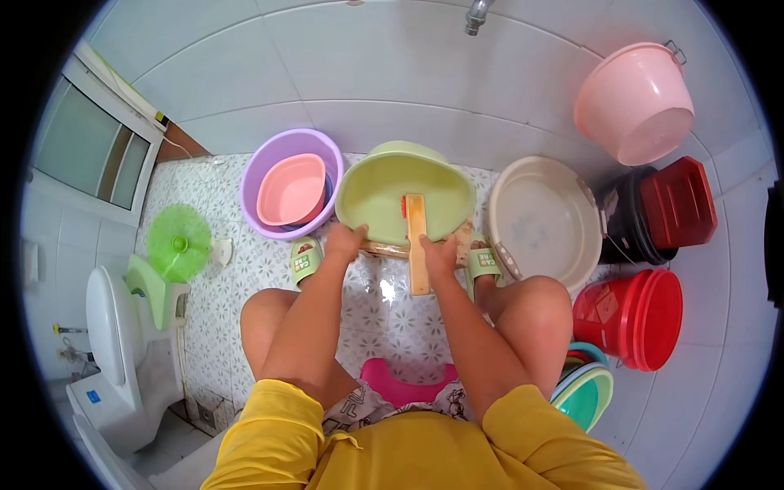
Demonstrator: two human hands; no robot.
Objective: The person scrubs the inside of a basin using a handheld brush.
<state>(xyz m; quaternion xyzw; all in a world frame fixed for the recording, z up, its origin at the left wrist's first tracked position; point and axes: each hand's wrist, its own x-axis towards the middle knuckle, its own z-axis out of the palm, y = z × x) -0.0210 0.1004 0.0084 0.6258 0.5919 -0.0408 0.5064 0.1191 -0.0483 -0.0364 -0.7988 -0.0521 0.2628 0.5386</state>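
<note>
A pale green basin (404, 184) tilts up in front of me, its inside facing me, above a low wooden piece (385, 248) on the floor. My left hand (345, 242) is closed on the basin's near left rim. At the near right rim, my right hand (440, 255) is closed around a wooden scrub brush (417, 245), its fingers right at the basin's edge. Red bristles show at the far end of the brush, which overlaps the basin. The right fingertips are partly hidden behind the brush and rim.
A purple basin (256, 155) with a pink basin (291, 189) inside stands left. To the right are a large beige basin (543, 216), red buckets (629, 317) and a hanging pink bucket (637, 102). A toilet (110, 327) stands left; a tap (476, 18) juts overhead.
</note>
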